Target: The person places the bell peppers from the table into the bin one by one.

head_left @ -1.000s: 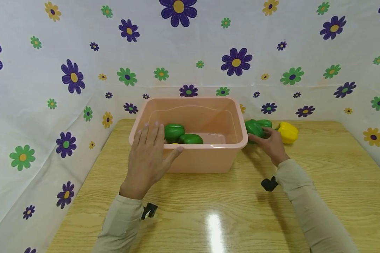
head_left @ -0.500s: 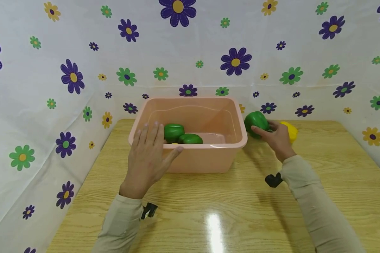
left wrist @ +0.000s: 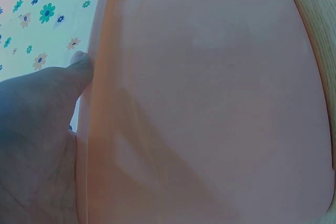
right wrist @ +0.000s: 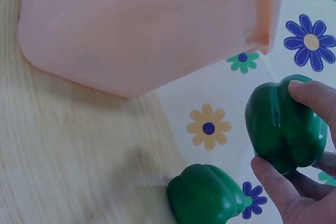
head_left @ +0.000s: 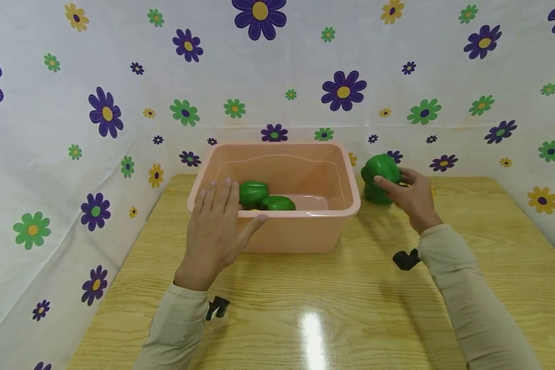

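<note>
My right hand (head_left: 415, 199) holds a green bell pepper (head_left: 383, 167) between thumb and fingers, raised just right of the pink plastic tub (head_left: 296, 235). Under it a second green bell pepper (right wrist: 202, 198) lies on the table, apart from the held one in the right wrist view. My left hand (head_left: 213, 244) rests on the tub's near left rim, fingers straight and thumb spread. Inside the tub lie two green bell peppers (head_left: 253, 194), with a sliver of something yellow at the near wall. Behind my right hand, a yellow bell pepper is almost wholly hidden.
The tub stands on a wood-grain table (head_left: 268, 308) near its back edge. A flower-patterned white cloth (head_left: 277, 77) hangs behind and at the sides. Small black mounts (head_left: 406, 260) show at both wrists.
My right hand has lifted a green bell pepper up and slightly right, uncovering more of the one beneath and covering the yellow one. My left hand stays on the tub rim.
</note>
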Available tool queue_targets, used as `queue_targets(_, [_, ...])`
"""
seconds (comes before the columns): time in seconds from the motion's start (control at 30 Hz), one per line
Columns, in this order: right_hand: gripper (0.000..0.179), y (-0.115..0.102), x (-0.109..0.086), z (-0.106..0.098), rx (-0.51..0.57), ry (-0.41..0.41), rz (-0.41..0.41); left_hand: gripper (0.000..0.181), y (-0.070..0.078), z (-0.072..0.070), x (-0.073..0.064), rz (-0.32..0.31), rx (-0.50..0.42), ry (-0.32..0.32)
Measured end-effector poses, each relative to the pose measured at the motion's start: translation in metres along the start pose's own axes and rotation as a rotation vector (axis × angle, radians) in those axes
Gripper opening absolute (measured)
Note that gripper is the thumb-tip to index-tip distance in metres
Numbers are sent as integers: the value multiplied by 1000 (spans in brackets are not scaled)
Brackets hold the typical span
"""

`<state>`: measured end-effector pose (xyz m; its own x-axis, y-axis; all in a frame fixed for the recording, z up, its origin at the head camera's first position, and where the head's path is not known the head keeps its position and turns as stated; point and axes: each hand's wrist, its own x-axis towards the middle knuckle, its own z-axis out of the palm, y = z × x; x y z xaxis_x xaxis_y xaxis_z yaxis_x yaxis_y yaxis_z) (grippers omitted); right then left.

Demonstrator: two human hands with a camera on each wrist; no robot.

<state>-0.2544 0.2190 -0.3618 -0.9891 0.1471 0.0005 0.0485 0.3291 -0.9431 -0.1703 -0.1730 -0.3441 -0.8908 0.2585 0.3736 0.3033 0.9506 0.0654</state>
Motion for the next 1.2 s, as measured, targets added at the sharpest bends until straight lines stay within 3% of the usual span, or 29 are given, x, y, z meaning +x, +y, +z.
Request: queue_targets(1.2, [75,-48,-15,8,130,19,-175,95,-1,0,0,-14,-6,-22])
